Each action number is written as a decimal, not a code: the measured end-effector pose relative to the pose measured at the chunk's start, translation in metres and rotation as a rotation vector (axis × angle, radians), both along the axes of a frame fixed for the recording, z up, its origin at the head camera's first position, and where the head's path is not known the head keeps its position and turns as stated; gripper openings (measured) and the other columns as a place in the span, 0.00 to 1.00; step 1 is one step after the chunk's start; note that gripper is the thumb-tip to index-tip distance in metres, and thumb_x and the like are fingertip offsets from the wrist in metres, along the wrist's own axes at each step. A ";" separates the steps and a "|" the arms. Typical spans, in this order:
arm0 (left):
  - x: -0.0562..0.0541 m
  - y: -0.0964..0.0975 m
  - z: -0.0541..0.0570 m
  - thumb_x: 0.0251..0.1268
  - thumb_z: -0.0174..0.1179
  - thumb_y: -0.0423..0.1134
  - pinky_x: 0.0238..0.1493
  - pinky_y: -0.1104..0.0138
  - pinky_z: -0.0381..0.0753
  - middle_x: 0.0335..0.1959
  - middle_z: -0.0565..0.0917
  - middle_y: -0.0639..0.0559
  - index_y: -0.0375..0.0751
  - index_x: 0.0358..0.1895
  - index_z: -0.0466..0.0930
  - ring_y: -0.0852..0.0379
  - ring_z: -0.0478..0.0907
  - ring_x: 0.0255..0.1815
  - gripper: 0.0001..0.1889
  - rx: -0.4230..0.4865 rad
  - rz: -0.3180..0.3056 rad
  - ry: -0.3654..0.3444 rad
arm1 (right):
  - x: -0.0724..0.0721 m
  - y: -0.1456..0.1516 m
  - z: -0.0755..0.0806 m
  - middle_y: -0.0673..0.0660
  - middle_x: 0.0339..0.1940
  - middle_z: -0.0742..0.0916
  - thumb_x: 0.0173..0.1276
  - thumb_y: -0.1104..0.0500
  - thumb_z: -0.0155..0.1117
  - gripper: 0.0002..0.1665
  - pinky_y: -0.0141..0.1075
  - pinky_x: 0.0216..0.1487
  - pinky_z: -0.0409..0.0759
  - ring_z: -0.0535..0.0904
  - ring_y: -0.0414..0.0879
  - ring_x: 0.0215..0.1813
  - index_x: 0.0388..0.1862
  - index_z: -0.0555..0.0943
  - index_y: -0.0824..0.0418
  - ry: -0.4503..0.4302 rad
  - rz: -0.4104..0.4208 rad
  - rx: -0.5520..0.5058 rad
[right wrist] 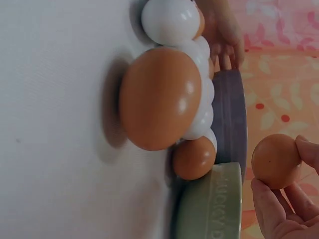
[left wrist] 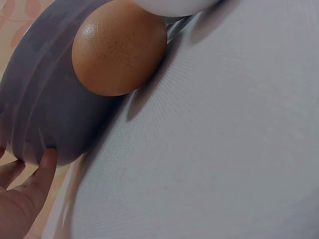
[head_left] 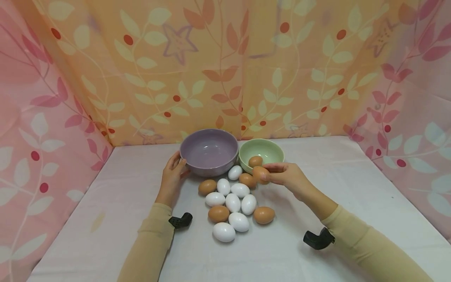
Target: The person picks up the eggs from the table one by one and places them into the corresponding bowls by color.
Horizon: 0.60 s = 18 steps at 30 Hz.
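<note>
A brown egg (head_left: 260, 175) is pinched between the thumb and fingers of my right hand (head_left: 290, 180), at the near edge of the green bowl (head_left: 269, 147). Inside that bowl lies another brown egg (head_left: 255, 161). In the right wrist view the held egg (right wrist: 275, 162) is off the table, level with or above the bowl rim. My left hand (head_left: 172, 172) rests against the left side of the purple bowl (head_left: 208, 150), whose visible inside holds nothing. Fingertips (left wrist: 48, 158) touch its outer wall in the left wrist view.
Several white eggs (head_left: 233, 203) and brown eggs (head_left: 218, 214) lie grouped on the white tablecloth (head_left: 141, 188), in front of the bowls. One brown egg (head_left: 264, 215) sits at the group's right side. A patterned curtain (head_left: 225, 78) stands behind the bowls.
</note>
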<state>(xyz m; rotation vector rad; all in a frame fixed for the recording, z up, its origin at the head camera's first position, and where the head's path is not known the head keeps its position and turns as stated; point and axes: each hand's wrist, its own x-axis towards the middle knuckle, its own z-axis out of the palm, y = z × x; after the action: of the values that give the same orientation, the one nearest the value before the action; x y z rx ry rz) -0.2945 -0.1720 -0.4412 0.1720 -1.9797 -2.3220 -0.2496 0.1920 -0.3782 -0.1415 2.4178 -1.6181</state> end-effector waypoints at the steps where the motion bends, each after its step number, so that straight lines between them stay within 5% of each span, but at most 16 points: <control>1: 0.000 0.000 0.000 0.78 0.51 0.40 0.68 0.53 0.73 0.82 0.53 0.51 0.45 0.79 0.53 0.56 0.58 0.78 0.31 -0.003 0.002 -0.001 | -0.001 -0.001 0.002 0.60 0.61 0.85 0.65 0.51 0.71 0.32 0.39 0.60 0.82 0.82 0.42 0.57 0.64 0.78 0.64 0.001 0.000 -0.005; 10: 0.001 0.001 0.000 0.78 0.50 0.39 0.69 0.53 0.72 0.82 0.52 0.50 0.46 0.80 0.52 0.55 0.59 0.78 0.31 0.037 0.006 -0.014 | -0.014 -0.006 0.017 0.60 0.63 0.83 0.65 0.51 0.72 0.33 0.30 0.57 0.81 0.80 0.35 0.54 0.65 0.77 0.64 -0.001 -0.024 -0.032; 18: 0.001 0.002 0.002 0.78 0.50 0.38 0.70 0.53 0.71 0.82 0.52 0.52 0.46 0.80 0.52 0.56 0.58 0.79 0.31 0.046 0.009 -0.023 | -0.029 -0.010 0.021 0.62 0.65 0.81 0.64 0.49 0.72 0.35 0.34 0.61 0.80 0.82 0.38 0.56 0.66 0.77 0.63 -0.018 -0.054 -0.043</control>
<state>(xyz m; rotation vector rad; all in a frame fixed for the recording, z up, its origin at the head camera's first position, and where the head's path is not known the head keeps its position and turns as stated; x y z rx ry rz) -0.2932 -0.1702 -0.4393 0.2112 -1.9330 -2.3724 -0.2787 0.1820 -0.3572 -0.0695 2.3937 -1.6881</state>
